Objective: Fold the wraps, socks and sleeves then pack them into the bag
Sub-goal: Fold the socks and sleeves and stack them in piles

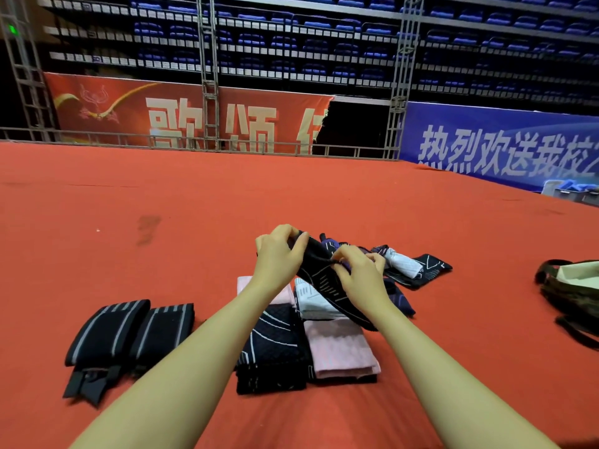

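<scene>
Black patterned sleeve (pixel 324 280) held above the folded piles, long axis running 11 to 5 o'clock. My left hand (pixel 278 254) pinches its far end; right hand (pixel 359 273) pinches mid-length. Camouflage bag (pixel 573 290) lies well apart at 3 o'clock, nearer my right.

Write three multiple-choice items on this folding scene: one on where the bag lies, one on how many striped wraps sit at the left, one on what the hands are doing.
1. Where is the bag?
A. far right on the red floor
B. between the forearms
C. on the wraps

2. How many black wraps with grey stripes lie at the left?
A. one
B. two
C. four

3. What are the hands doing?
A. resting flat on the floor
B. both pinching a black patterned sleeve
C. reaching into the bag

Answers:
1 A, the bag lies at the picture's right edge.
2 B, two lie side by side.
3 B, the left hand and right hand grip the black patterned sleeve, raised above the folded stacks.
</scene>
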Tool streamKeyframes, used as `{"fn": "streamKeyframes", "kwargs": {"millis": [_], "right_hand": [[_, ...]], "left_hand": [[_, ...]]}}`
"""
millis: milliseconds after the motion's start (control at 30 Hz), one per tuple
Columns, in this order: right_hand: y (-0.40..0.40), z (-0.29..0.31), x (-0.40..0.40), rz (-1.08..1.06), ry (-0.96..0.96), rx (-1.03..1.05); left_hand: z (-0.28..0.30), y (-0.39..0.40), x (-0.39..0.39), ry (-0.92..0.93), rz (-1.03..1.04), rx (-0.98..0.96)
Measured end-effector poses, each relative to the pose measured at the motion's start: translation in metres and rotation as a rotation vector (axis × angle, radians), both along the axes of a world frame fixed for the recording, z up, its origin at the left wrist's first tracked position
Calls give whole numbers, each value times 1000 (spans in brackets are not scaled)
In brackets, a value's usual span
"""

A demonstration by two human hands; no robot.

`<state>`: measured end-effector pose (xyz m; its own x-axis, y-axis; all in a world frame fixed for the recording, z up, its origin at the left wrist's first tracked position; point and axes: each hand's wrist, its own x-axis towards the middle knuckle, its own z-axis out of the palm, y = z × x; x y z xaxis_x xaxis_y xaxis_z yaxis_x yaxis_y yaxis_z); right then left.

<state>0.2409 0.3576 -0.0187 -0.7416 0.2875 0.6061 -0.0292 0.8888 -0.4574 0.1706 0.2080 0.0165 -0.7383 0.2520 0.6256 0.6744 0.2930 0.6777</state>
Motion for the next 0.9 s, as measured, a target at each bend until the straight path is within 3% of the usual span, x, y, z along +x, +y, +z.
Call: {"fn": "streamKeyframes", "kwargs": {"millis": [167,367,500,633,733,900], "right_hand": [[-1,3,-2,-62,79,-78],[-1,12,-8,-223,67,147],[-7,2,-12,-222,-75,150],[-11,-27,-12,-91,-222,67],[-17,-47,-8,12,-327,-69],[-22,-82,-7,-59,-567,12]], "left_hand": [[-8,-7,3,3,-34,-88],[-11,-10,8,3,75,-217],[-24,-13,8,-123,184,-298],[-47,-26,2,-166,248,-462],[-57,-31,-1,-212,234,-445],[-59,-26,-1,-244,51,-320]]}}
